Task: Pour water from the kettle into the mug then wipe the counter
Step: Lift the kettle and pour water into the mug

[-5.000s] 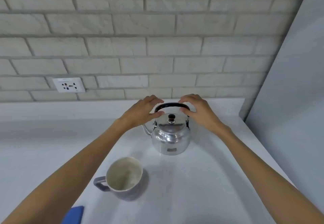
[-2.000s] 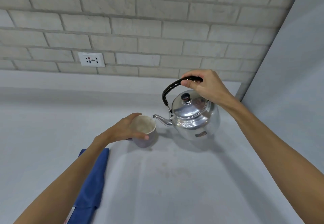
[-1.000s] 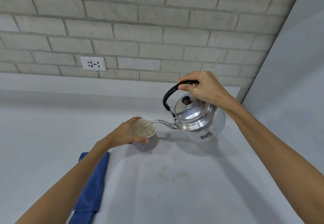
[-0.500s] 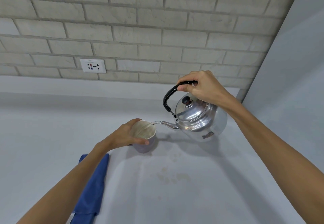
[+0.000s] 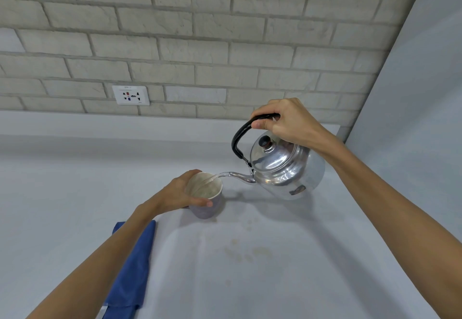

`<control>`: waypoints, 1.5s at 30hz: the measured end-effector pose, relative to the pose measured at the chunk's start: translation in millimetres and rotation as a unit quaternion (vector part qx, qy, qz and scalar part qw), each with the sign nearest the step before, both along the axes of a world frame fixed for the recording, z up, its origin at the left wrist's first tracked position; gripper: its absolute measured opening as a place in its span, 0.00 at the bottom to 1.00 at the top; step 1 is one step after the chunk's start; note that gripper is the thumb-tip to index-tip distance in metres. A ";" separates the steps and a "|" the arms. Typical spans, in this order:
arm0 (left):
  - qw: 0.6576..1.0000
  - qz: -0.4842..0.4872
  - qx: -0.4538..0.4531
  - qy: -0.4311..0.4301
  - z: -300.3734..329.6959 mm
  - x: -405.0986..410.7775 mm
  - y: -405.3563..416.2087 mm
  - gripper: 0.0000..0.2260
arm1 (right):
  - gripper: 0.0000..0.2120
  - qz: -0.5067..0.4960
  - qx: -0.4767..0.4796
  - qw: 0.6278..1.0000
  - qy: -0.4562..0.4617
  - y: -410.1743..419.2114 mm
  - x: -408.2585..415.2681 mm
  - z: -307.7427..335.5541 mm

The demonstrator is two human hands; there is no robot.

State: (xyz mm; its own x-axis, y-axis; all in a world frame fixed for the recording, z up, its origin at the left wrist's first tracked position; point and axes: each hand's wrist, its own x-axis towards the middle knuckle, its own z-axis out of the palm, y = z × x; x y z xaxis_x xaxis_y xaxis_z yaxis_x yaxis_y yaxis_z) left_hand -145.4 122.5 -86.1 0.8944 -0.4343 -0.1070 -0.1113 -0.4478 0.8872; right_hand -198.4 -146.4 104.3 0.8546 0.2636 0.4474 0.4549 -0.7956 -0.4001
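A shiny steel kettle [image 5: 287,168] with a black handle hangs tilted to the left above the counter, and my right hand [image 5: 287,122] grips that handle from above. A thin stream of water runs from its spout into a pale purple mug [image 5: 208,206] with a cream inside, which stands on the white counter [image 5: 250,281]. My left hand [image 5: 180,193] wraps around the mug's left side. A folded blue cloth [image 5: 130,263] lies on the counter under my left forearm, partly hidden by it.
Faint yellowish spots [image 5: 240,251] mark the counter in front of the mug. A brick wall with a white power socket [image 5: 130,95] rises behind the counter. A plain grey wall [image 5: 412,118] closes off the right side.
Five seconds ago the kettle stood on the counter between both hands. My right hand lifted and tilted it, my left hand took the mug, and water has flowed for the last second.
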 end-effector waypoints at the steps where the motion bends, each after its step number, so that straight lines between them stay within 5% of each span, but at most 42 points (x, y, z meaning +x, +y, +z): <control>1: 1.000 0.000 0.000 0.000 0.1 0.0 -0.1 0.34 | 0.06 -0.001 -0.002 1.000 0.000 0.1 0.1 0.6; 45: 1.000 0.003 0.020 -0.006 3.0 -3.1 0.0 0.34 | 0.04 0.024 -0.039 0.999 0.008 4.2 6.9 4.4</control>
